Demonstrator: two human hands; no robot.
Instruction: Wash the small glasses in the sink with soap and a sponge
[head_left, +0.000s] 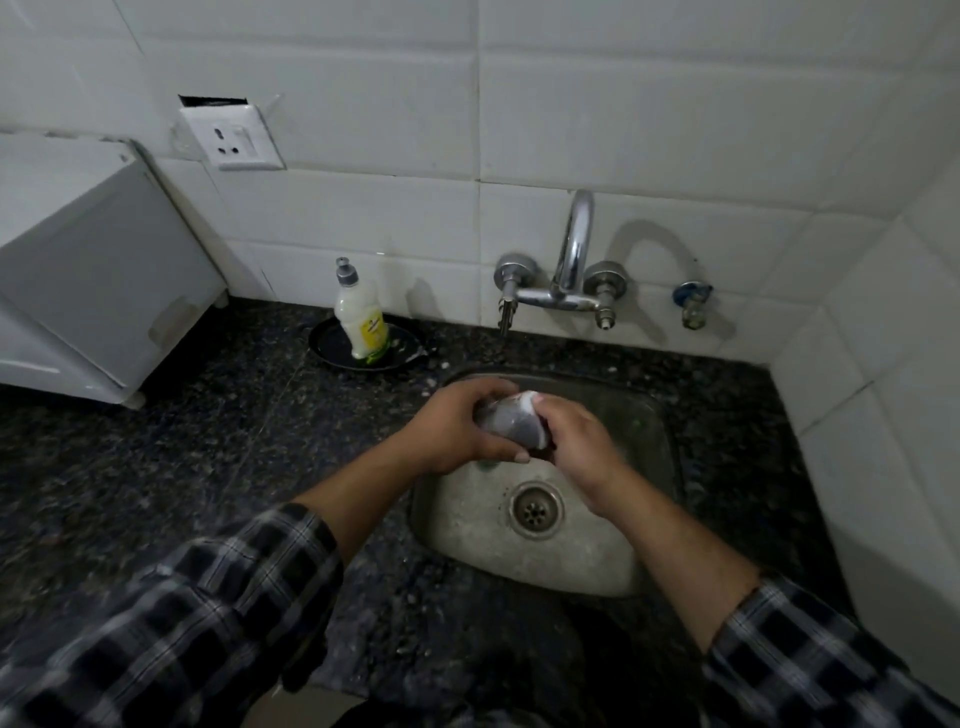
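At frame centre, above the sink (519, 561), left hand (457, 431) fingers wrap a glass (506, 427); right hand (576, 447) presses a sponge (530, 401) to its mouth; likely slippery, fragile; grip the body firmly.

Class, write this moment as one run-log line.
step: washing | left hand holds glass over sink | right hand grips its mouth end | soap on dish
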